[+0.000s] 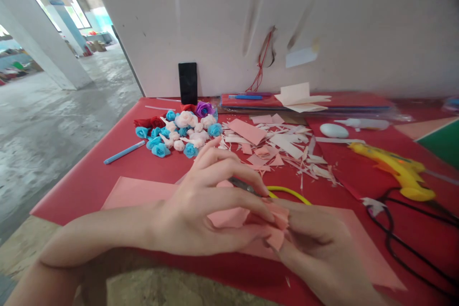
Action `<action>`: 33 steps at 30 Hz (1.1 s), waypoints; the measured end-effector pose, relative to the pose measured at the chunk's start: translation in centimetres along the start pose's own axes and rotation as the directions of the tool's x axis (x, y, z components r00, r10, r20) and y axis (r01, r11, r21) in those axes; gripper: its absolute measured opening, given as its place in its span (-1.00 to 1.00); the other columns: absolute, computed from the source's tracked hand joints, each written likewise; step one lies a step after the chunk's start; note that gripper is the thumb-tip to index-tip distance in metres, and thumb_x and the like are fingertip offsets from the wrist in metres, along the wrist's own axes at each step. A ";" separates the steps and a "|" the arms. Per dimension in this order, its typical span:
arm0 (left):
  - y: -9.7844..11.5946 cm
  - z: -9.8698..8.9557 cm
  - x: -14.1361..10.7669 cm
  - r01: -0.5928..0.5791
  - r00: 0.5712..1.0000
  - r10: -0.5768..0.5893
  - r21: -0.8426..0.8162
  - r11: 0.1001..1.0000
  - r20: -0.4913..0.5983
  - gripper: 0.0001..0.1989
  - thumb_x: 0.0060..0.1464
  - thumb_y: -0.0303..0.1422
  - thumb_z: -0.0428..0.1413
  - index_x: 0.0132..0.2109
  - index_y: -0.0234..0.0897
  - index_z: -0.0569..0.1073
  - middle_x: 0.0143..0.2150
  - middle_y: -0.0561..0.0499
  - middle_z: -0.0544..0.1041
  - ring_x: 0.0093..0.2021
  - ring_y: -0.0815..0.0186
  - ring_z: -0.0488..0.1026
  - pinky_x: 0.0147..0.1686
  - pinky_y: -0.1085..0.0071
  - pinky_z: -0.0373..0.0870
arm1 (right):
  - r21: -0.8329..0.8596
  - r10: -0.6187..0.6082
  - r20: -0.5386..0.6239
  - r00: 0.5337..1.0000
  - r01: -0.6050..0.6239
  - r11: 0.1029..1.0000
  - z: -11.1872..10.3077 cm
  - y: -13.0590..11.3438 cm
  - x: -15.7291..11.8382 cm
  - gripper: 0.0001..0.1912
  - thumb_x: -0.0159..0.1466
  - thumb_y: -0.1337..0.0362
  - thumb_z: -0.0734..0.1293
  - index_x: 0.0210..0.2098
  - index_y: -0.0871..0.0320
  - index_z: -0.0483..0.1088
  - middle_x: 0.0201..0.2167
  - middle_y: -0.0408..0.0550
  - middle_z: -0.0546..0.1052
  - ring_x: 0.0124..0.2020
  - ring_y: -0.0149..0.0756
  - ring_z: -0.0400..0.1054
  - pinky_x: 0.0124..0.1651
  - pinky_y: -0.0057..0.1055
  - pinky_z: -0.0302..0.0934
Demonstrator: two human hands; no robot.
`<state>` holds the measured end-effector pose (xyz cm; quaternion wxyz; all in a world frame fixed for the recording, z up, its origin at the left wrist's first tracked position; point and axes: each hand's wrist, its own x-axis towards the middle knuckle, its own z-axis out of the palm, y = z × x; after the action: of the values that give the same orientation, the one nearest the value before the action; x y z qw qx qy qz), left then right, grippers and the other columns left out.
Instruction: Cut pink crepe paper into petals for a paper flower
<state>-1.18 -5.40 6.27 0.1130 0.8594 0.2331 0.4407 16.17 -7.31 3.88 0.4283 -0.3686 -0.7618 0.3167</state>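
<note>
My left hand (201,201) reaches in from the left, its thumb and a finger pinching a small folded piece of pink paper (276,239). My right hand (322,244) grips the same piece from the right, and its fingertips are partly hidden behind the paper. Beneath and behind both hands lies a larger pink paper sheet (139,192) on the red table. Just beyond my fingers rests a pair of scissors with a yellow handle (292,192); my left hand covers part of it.
Blue, white, red and purple paper roses (186,122) cluster behind my left hand. Paper scraps (287,146) spread beside them. A yellow glue gun (401,169) with a black cord (390,229) lies right. A phone (188,82) leans on the wall; a blue pen (124,152) lies left.
</note>
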 end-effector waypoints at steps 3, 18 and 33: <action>0.0 0.0 0.0 -0.002 1.000 0.002 -0.013 1.000 0.006 -0.92 -0.04 -0.42 0.20 -0.31 -0.28 0.49 -0.32 -0.02 0.50 -0.29 0.34 0.37 -0.13 0.29 0.28 | -0.084 -0.027 -0.013 1.000 0.025 0.996 0.0 0.2 -0.2 -0.68 0.16 0.35 0.21 -0.71 0.17 0.31 -0.76 -0.18 0.34 -0.73 -0.45 0.23 -0.73 -0.58 0.10; 0.0 -0.1 0.1 0.019 0.998 -0.017 -0.023 1.000 0.064 -0.91 -0.09 -0.48 0.21 -0.39 -0.29 0.43 -0.30 -0.01 0.51 -0.23 0.34 0.39 -0.13 0.33 0.30 | -0.216 -0.247 -0.053 0.967 0.231 0.949 -0.1 -0.1 0.4 -0.70 0.13 0.48 0.16 -0.70 0.16 0.22 -0.74 -0.20 0.28 -0.70 -0.47 0.23 -0.65 -0.58 0.17; 0.1 -0.4 0.1 0.194 0.974 -0.166 -0.187 0.963 0.153 -0.98 -0.04 -0.48 0.19 -0.38 -0.31 0.48 -0.28 -0.02 0.50 -0.23 0.34 0.39 -0.11 0.31 0.32 | -0.161 -0.218 -0.022 0.976 0.211 0.964 0.1 0.2 0.0 -0.72 0.18 0.43 0.20 -0.65 0.18 0.30 -0.73 -0.18 0.35 -0.71 -0.50 0.24 -0.68 -0.63 0.15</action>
<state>-1.46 -5.43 6.58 0.2543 0.8469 0.2566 0.3901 16.17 -7.20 3.71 0.4444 -0.3228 -0.8114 0.1999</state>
